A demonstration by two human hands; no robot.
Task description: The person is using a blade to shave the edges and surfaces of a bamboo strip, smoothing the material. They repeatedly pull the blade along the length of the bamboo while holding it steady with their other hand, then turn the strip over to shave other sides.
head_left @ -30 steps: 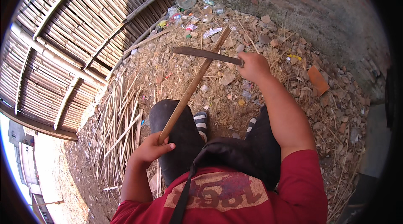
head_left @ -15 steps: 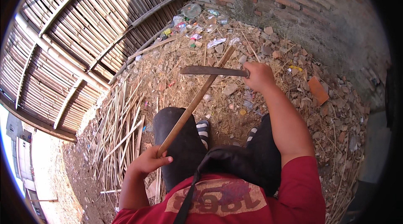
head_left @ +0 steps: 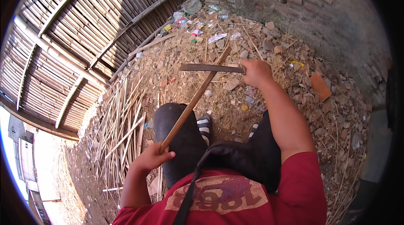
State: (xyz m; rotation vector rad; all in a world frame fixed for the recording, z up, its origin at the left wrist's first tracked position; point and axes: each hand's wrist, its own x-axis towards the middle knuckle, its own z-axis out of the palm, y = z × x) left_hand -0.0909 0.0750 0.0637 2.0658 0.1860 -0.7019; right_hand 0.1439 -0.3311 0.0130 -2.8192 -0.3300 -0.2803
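Note:
My left hand (head_left: 150,156) is closed around the near end of a long split-bamboo strip (head_left: 185,116). The strip slants up and away to the right, passing over my left knee. A machete (head_left: 206,68) with a dark, worn blade is gripped in my right hand (head_left: 257,73); its handle is mostly hidden by the fingers. The blade points left, nearly level, and crosses the strip near its far end. Whether the edge bites into the bamboo, I cannot tell.
Thin bamboo strips (head_left: 120,124) lie piled on the left. Rubble, straw and litter cover the ground, with an orange tile piece (head_left: 320,87) at right. A bamboo-slat wall (head_left: 80,27) stands at left, a brick wall (head_left: 294,6) behind. My sandalled feet (head_left: 203,129) are below.
My right hand and the machete have shifted slightly left. The strip's far end has also moved a little left, and both grips are kept.

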